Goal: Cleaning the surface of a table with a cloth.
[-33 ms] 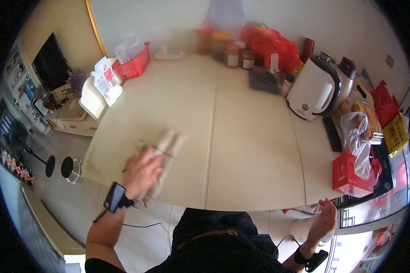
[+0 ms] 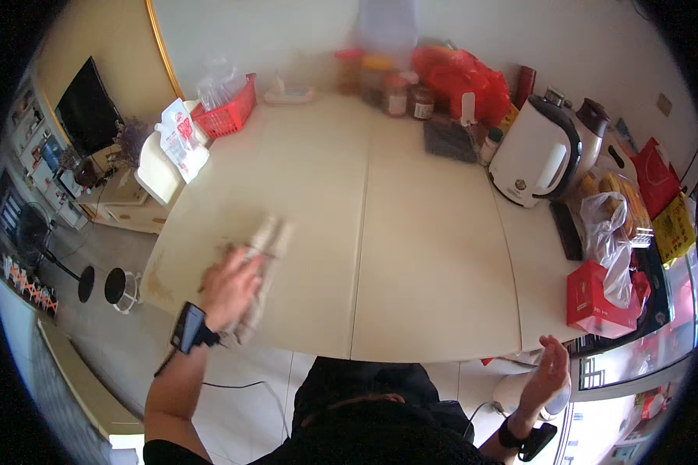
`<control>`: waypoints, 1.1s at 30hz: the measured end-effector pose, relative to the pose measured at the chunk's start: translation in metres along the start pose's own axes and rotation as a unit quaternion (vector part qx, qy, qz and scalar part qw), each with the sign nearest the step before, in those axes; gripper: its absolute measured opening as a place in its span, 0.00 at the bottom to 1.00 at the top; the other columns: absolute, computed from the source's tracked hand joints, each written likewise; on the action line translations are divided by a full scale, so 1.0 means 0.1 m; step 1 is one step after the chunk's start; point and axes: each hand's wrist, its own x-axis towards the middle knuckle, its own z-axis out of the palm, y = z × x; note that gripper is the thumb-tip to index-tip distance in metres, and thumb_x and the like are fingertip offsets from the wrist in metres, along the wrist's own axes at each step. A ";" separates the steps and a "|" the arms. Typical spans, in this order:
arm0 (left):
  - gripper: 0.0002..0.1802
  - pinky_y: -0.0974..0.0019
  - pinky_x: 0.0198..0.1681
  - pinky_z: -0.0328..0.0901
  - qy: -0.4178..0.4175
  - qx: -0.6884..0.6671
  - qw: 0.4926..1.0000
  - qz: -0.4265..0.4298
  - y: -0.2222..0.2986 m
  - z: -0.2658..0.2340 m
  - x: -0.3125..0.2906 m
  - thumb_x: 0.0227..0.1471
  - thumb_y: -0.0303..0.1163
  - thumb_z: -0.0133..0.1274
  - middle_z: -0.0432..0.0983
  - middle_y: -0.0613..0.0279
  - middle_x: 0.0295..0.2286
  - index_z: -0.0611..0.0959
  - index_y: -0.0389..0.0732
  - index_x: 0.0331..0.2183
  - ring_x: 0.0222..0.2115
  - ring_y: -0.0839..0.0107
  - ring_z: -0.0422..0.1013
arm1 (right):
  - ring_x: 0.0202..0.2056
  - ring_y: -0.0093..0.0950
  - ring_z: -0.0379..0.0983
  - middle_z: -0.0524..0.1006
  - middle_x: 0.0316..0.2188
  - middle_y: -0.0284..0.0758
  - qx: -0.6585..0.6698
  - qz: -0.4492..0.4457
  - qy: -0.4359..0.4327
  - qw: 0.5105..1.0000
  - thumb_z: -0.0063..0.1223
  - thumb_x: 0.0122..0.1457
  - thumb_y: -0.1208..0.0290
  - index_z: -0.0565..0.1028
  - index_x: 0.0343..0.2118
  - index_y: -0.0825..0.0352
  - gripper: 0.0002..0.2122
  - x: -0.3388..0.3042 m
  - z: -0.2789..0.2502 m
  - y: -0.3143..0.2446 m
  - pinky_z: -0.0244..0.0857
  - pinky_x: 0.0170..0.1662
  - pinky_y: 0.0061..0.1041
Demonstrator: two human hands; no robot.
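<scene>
My left hand (image 2: 231, 288) presses a folded beige cloth (image 2: 267, 252) flat against the cream table (image 2: 434, 256), near its front left part. The fingers lie over the cloth and grip it, and part of it pokes out past them. Brownish smudges mark the tabletop to the left of that hand. Beyond the front right edge, my right hand (image 2: 547, 370) hangs in the air with its fingers stretched out and nothing in it.
Along the right side stand a white kettle (image 2: 526, 155), a metal flask (image 2: 589, 136), bagged food (image 2: 616, 205) and a red box (image 2: 601, 298). Jars (image 2: 395, 97) and a red plastic bag (image 2: 465, 81) line the back. A red basket (image 2: 229, 112) sits at the back left.
My left hand and the cloth have slid a little to the left across the tabletop. My right hand has shifted only slightly.
</scene>
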 end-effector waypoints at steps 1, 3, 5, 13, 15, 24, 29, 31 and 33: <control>0.21 0.55 0.51 0.57 0.016 -0.002 0.999 -0.051 -0.29 -0.02 0.03 0.49 0.32 0.48 0.62 0.48 0.49 0.73 0.42 0.47 0.49 0.49 0.60 | 0.37 0.31 0.72 0.77 0.34 0.39 -0.016 -0.034 -0.016 0.999 0.46 0.53 0.81 0.74 0.35 0.72 0.07 0.02 0.12 -0.03 0.64 0.42 0.27; 0.20 0.55 0.52 0.56 0.062 0.018 0.990 -0.127 -0.82 -0.05 0.18 0.51 0.31 0.45 0.62 0.46 0.49 0.72 0.42 0.48 0.49 0.47 0.59 | 0.44 0.38 0.69 0.73 0.41 0.42 -0.078 -0.076 -0.042 0.993 0.49 0.51 0.79 0.74 0.37 0.70 0.09 0.12 0.38 -0.05 0.60 0.48 0.33; 0.20 0.55 0.52 0.57 0.100 0.029 0.979 -0.173 -1.12 -0.03 0.38 0.51 0.30 0.44 0.62 0.44 0.48 0.72 0.40 0.47 0.49 0.46 0.59 | 0.47 0.40 0.66 0.71 0.44 0.43 -0.106 -0.102 -0.037 0.988 0.50 0.51 0.78 0.73 0.39 0.69 0.11 0.19 0.50 0.16 0.58 0.50 0.37; 0.18 0.53 0.47 0.60 0.080 0.098 0.964 -0.234 -1.35 0.31 1.61 0.48 0.29 0.44 0.66 0.44 0.43 0.75 0.41 0.43 0.45 0.48 0.63 | 0.55 0.45 0.56 0.66 0.51 0.44 -0.187 -0.159 0.036 0.969 0.35 0.60 0.50 0.67 0.47 0.67 0.24 0.38 0.67 0.47 0.45 0.57 0.50; 0.17 0.53 0.46 0.61 0.089 0.070 0.976 -0.187 -1.25 0.43 1.96 0.48 0.29 0.44 0.66 0.45 0.43 0.75 0.41 0.43 0.44 0.49 0.64 | 0.55 0.46 0.56 0.67 0.50 0.44 -0.192 -0.147 0.047 0.969 0.35 0.60 0.50 0.67 0.48 0.67 0.24 0.36 0.66 0.58 0.45 0.57 0.50; 0.15 0.57 0.39 0.65 0.070 -0.031 0.993 0.089 0.37 1.03 3.05 0.48 0.31 0.43 0.69 0.54 0.42 0.77 0.44 0.40 0.39 0.54 0.69 | 0.54 0.45 0.58 0.67 0.50 0.45 -0.163 -0.126 0.043 0.978 0.35 0.62 0.54 0.68 0.45 0.70 0.22 0.35 0.69 0.47 0.49 0.57 0.45; 0.15 0.53 0.39 0.65 0.080 -0.077 0.963 0.247 1.50 1.28 2.67 0.46 0.31 0.46 0.68 0.57 0.43 0.77 0.45 0.39 0.41 0.57 0.68 | 0.55 0.47 0.57 0.66 0.51 0.45 -0.149 -0.132 0.045 0.979 0.38 0.60 0.54 0.68 0.46 0.67 0.21 0.33 0.68 0.60 0.47 0.57 0.49; 0.15 0.54 0.39 0.65 0.068 -0.097 0.952 0.282 1.81 1.29 2.41 0.45 0.31 0.47 0.69 0.59 0.41 0.77 0.44 0.38 0.40 0.58 0.68 | 0.55 0.47 0.57 0.66 0.50 0.45 -0.151 -0.130 0.034 0.979 0.40 0.60 0.56 0.68 0.45 0.67 0.19 0.34 0.69 0.53 0.48 0.56 0.49; 0.14 0.54 0.39 0.65 0.013 -0.159 0.949 0.273 2.05 1.36 2.13 0.47 0.33 0.45 0.68 0.58 0.41 0.77 0.43 0.39 0.39 0.57 0.68 | 0.55 0.46 0.57 0.67 0.50 0.45 -0.137 -0.131 0.028 0.981 0.40 0.60 0.57 0.68 0.45 0.68 0.19 0.34 0.69 0.50 0.49 0.56 0.48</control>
